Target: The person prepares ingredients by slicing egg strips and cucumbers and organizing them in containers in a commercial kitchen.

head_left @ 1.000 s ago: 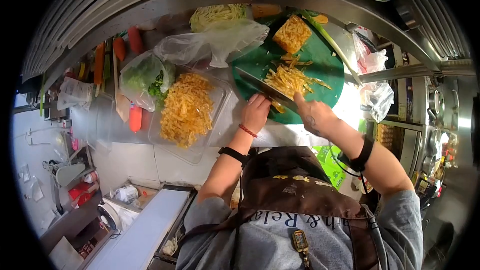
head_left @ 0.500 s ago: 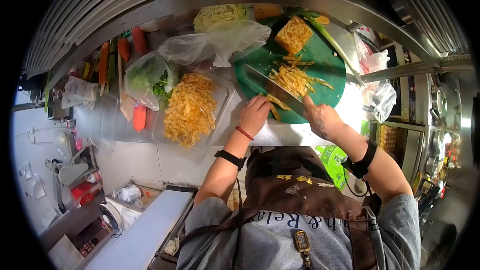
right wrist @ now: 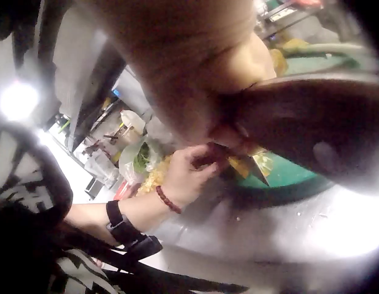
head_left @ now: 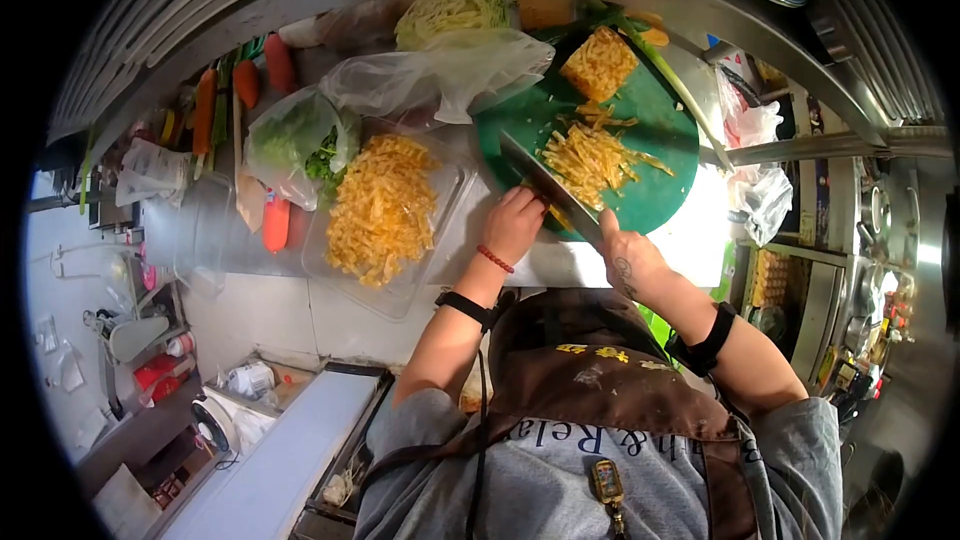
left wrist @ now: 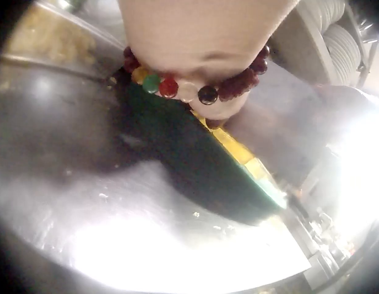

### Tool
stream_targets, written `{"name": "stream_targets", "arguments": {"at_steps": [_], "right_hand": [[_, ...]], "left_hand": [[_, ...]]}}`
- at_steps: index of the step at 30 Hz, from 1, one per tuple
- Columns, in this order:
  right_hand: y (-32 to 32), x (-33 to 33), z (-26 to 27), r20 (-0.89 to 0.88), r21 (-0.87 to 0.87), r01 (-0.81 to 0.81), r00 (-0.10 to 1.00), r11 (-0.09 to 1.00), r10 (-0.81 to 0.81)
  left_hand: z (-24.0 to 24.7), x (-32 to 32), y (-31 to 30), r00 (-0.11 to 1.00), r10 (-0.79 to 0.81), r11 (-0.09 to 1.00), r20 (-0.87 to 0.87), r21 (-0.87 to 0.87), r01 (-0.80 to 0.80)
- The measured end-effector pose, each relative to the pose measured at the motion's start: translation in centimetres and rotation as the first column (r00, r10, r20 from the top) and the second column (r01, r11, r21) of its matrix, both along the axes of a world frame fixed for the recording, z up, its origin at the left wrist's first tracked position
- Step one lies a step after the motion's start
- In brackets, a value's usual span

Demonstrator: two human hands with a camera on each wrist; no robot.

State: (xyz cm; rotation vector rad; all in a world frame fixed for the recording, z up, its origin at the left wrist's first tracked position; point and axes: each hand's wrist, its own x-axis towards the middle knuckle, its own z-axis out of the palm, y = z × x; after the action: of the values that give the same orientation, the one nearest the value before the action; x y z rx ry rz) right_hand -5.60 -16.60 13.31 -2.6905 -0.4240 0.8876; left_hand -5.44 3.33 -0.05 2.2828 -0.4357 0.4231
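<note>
In the head view a round green board (head_left: 655, 205) bears a pile of yellow-brown strips (head_left: 590, 162) and an uncut block (head_left: 600, 64). My right hand (head_left: 636, 258) grips the handle of a broad knife (head_left: 552, 188), its blade slanting up and left across the board. The left hand (head_left: 513, 225) lies at the board's near left edge beside the blade, fingers bent over a yellow piece, mostly hidden under them. The right wrist view shows the dark knife handle (right wrist: 312, 122) in the right fist and the left hand (right wrist: 188, 174) with curled fingers close to the blade.
Left of the board stands a clear tray (head_left: 452, 202) heaped with yellow strips (head_left: 382, 210). Around it lie a bag of greens (head_left: 290, 145), a crumpled plastic bag (head_left: 430, 70), carrots (head_left: 205, 110) and shredded cabbage (head_left: 452, 16). A long green onion (head_left: 680, 90) crosses the board's right edge.
The knife has turned steeper and now stands closer to the left fingers, and the right hand has shifted slightly down. The yellow piece by the left fingertips is more covered than before.
</note>
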Motion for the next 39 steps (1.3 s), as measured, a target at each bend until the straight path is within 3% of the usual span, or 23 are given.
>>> {"name": "stream_targets", "arguments": {"at_steps": [3, 8, 10, 12, 13, 14, 16, 17, 18, 19, 21, 26, 28, 32, 33, 37, 39], "right_hand": [[0.3, 0.2, -1.5, 0.022, 0.037, 0.012, 1.0, 0.999, -0.013], [-1.2, 2.5, -4.4, 0.132, 0.073, 0.062, 0.989, 0.995, -0.071], [-2.9, 4.4, -2.2, 0.162, 0.292, 0.027, 0.984, 0.956, -0.077], [-5.2, 4.9, -1.8, 0.224, 0.35, 0.134, 0.949, 0.927, -0.222], [-6.2, 4.7, -0.5, 0.001, 0.464, 0.325, 0.93, 0.824, -0.367], [-7.3, 4.5, 0.7, -0.214, 0.524, 0.524, 0.844, 0.671, -0.492], [-11.3, 3.6, -0.3, -0.23, 0.498, 0.622, 0.766, 0.604, -0.6], [-12.8, 2.8, -1.3, -0.246, 0.499, 0.664, 0.725, 0.557, -0.643], [-13.2, 2.1, -0.3, -0.231, 0.42, 0.714, 0.681, 0.56, -0.695], [-15.2, 0.8, -2.8, -0.203, 0.43, 0.732, 0.649, 0.529, -0.733], [-17.3, -1.8, -5.1, -0.277, 0.437, 0.83, 0.49, 0.346, -0.826], [-18.4, -3.7, -9.7, -0.442, 0.493, 0.863, 0.356, 0.109, -0.823], [-16.1, -1.9, -9.1, -0.474, 0.51, 0.857, 0.353, 0.074, -0.807], [-13.1, 2.4, -9.6, -0.49, 0.574, 0.809, 0.462, 0.126, -0.739], [-12.5, 3.3, -9.7, -0.484, 0.593, 0.782, 0.536, 0.191, -0.692], [-10.7, 3.1, -10.5, -0.453, 0.534, 0.755, 0.636, 0.38, -0.625], [-11.0, 2.8, -9.5, -0.526, 0.546, 0.802, 0.552, 0.24, -0.647]], "left_hand": [[-0.5, 0.1, 0.3, 0.999, -0.004, 1.0, -0.042, 0.03, 0.005], [0.0, 0.4, 0.4, 0.997, -0.074, 0.992, -0.029, -0.1, 0.071], [0.2, 1.0, 0.5, 0.997, -0.066, 0.989, -0.036, -0.137, 0.06], [0.3, 0.1, 0.3, 0.997, -0.009, 0.986, -0.082, -0.165, -0.004], [0.5, -0.4, 0.2, 0.99, 0.017, 0.992, -0.138, -0.119, -0.034], [0.7, -0.7, -0.3, 0.99, 0.041, 0.987, -0.138, -0.149, -0.062], [1.1, -1.1, -1.9, 0.987, 0.088, 0.971, -0.133, -0.208, -0.115], [0.8, -1.5, -2.4, 0.958, 0.045, 0.982, -0.283, -0.165, -0.095], [1.6, -1.7, -3.0, 0.962, 0.052, 0.994, -0.268, -0.083, -0.077], [2.3, -1.6, -3.7, 0.961, 0.073, 0.997, -0.265, -0.009, -0.078], [2.5, -1.2, -4.9, 0.948, 0.072, 0.994, -0.309, 0.101, -0.042], [1.1, 1.6, -7.2, 0.966, 0.137, 0.986, -0.219, 0.12, -0.113], [1.0, 2.7, -7.9, 0.967, 0.155, 0.984, -0.203, 0.118, -0.133], [0.5, 4.2, -9.4, 0.961, 0.243, 0.968, -0.134, 0.093, -0.232], [0.6, 4.6, -9.8, 0.959, 0.257, 0.964, -0.118, 0.095, -0.247], [1.2, 5.6, -10.7, 0.951, 0.296, 0.953, -0.093, 0.089, -0.288], [1.4, 5.7, -10.5, 0.949, 0.302, 0.952, -0.091, 0.073, -0.296]]}}
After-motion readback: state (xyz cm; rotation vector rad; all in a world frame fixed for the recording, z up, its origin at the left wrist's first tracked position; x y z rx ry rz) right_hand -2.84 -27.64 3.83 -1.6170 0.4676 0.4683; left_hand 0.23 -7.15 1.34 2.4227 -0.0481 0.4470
